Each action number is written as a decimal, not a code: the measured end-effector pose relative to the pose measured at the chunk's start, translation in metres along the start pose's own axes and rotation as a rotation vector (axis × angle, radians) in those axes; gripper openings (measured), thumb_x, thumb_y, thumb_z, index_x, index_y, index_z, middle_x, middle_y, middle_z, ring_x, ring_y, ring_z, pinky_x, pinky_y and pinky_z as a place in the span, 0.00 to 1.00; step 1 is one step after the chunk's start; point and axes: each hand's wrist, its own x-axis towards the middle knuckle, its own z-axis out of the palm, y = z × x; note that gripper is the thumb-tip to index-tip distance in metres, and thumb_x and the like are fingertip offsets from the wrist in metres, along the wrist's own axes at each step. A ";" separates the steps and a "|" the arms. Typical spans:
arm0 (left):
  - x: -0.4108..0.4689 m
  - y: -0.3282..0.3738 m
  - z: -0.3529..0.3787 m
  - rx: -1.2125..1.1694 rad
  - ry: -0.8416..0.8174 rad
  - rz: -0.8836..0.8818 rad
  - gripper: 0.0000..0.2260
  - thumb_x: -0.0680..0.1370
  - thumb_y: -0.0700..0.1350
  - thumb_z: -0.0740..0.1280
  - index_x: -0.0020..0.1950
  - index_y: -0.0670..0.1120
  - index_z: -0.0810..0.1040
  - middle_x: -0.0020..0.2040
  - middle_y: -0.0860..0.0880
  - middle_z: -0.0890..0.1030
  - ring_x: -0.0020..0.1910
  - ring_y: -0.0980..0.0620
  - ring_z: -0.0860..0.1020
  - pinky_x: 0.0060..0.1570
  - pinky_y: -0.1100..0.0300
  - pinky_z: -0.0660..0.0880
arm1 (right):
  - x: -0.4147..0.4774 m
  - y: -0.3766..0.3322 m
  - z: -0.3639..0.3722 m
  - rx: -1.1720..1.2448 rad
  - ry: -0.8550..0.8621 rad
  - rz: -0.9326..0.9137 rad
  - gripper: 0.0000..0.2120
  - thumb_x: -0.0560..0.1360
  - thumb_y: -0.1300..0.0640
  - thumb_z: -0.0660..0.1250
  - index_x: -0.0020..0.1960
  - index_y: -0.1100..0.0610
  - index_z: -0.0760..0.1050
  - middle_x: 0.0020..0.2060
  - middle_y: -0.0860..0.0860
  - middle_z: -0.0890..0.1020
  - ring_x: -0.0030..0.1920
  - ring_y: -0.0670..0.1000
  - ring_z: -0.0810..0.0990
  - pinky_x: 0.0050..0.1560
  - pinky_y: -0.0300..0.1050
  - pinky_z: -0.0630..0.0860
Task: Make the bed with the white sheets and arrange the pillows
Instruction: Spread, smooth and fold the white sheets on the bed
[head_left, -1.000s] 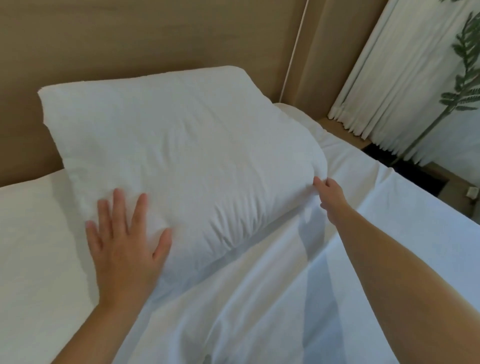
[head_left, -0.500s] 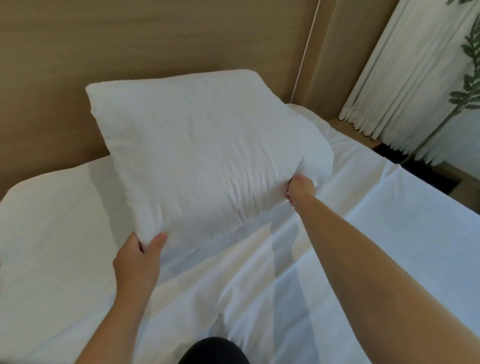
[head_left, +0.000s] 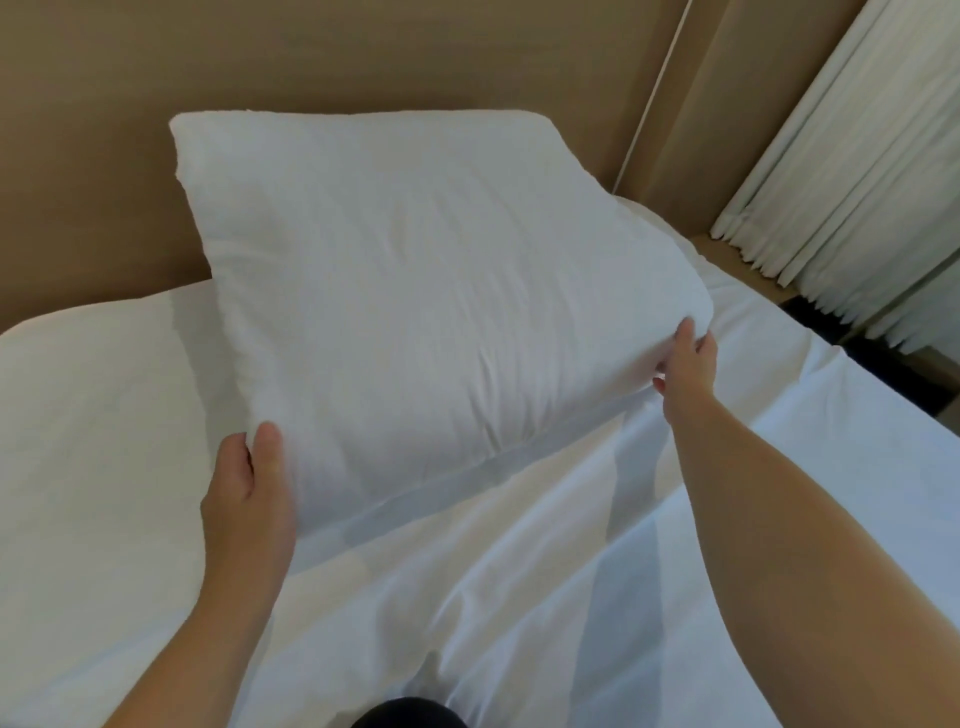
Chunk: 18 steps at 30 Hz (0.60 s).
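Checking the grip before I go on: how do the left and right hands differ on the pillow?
The left hand grips the pillow at its near left corner, thumb on top; the right hand grips its right corner, farther out. The left hand's fingers are hidden; the right hand's fingertips show on the edge. Both hold the pillow.

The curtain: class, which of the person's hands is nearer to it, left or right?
Right. The right hand grips the corner of the pillow on the side towards the curtain. The left hand holds the opposite near corner, farther from it.
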 end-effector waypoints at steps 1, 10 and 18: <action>0.002 0.002 0.007 0.020 0.045 -0.005 0.19 0.84 0.54 0.53 0.41 0.42 0.69 0.37 0.46 0.72 0.37 0.46 0.70 0.38 0.51 0.65 | 0.007 -0.004 -0.002 -0.064 0.014 -0.029 0.17 0.78 0.43 0.58 0.56 0.57 0.71 0.47 0.51 0.74 0.46 0.55 0.73 0.44 0.49 0.72; 0.028 -0.022 0.020 0.015 0.300 -0.004 0.25 0.81 0.58 0.55 0.36 0.40 0.70 0.34 0.41 0.72 0.36 0.45 0.70 0.37 0.52 0.66 | 0.037 -0.013 -0.005 -0.216 0.077 -0.099 0.13 0.79 0.51 0.61 0.39 0.55 0.67 0.36 0.49 0.71 0.41 0.52 0.71 0.45 0.47 0.69; -0.006 -0.029 0.044 -0.013 0.297 -0.016 0.21 0.82 0.54 0.52 0.45 0.40 0.75 0.42 0.42 0.77 0.43 0.44 0.74 0.45 0.50 0.69 | 0.029 0.016 -0.002 -0.039 -0.032 0.040 0.25 0.81 0.42 0.56 0.68 0.59 0.71 0.55 0.52 0.75 0.56 0.53 0.73 0.57 0.50 0.74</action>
